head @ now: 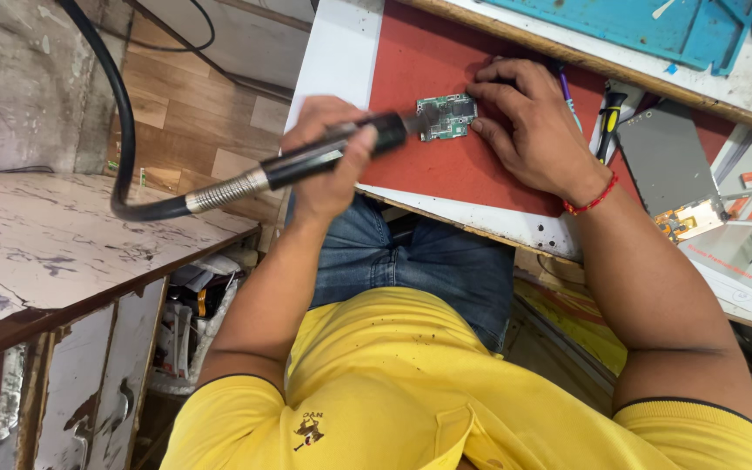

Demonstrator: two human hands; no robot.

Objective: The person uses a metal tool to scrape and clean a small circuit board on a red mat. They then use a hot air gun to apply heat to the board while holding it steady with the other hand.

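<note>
- Left hand (pixel 328 157) was clenched around a black hot-air wand (pixel 332 152), its nozzle aimed at a green circuit board (pixel 446 117).
- Right hand (pixel 528 122) was pressed, fingers spread, against the board on the red mat (pixel 446 174).

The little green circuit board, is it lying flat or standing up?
Lying flat. The green circuit board rests face-up on the red mat, the right hand steadying its edge while the left hand aims a black tool at it.

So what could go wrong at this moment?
1. The right hand pins the circuit board with fingertips close to the nozzle of the hot-air tool; they might get burned.
2. The left hand holds the tool beyond the table edge, apparently unsupported; the nozzle could wander.
3. The stiff hose may tug the tool.
</note>
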